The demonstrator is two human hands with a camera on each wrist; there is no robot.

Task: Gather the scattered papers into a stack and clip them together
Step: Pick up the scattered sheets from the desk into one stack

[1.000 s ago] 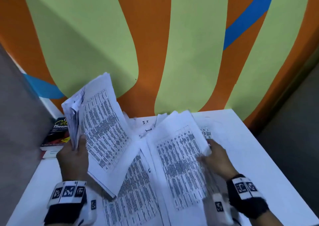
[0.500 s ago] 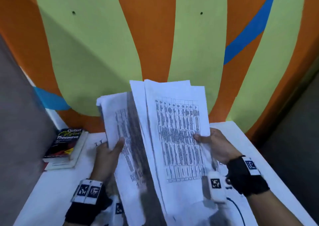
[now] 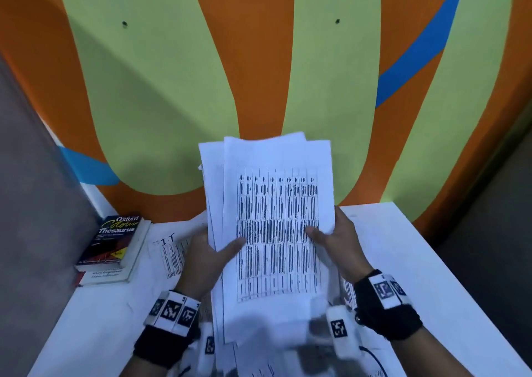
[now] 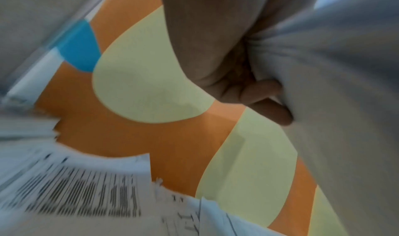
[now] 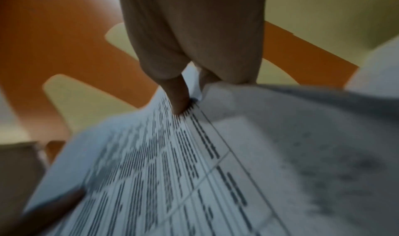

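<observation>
I have the stack of papers (image 3: 273, 232) upright above the table (image 3: 403, 247), long axis vertical, left hand (image 3: 204, 258) and right hand (image 3: 336, 238) gripping its side edges. A book (image 3: 115, 240) at left reads "Oxford Colour Thesaurus".

Hands: two, the left hand (image 3: 205, 257) and right hand (image 3: 341, 240). Paper stack (image 3: 276, 227): one; sheet count cannot be determined. Loose sheet (image 3: 171, 254): at least one. Books (image 3: 113, 247): two, stacked. Table (image 3: 403, 247): one.
</observation>
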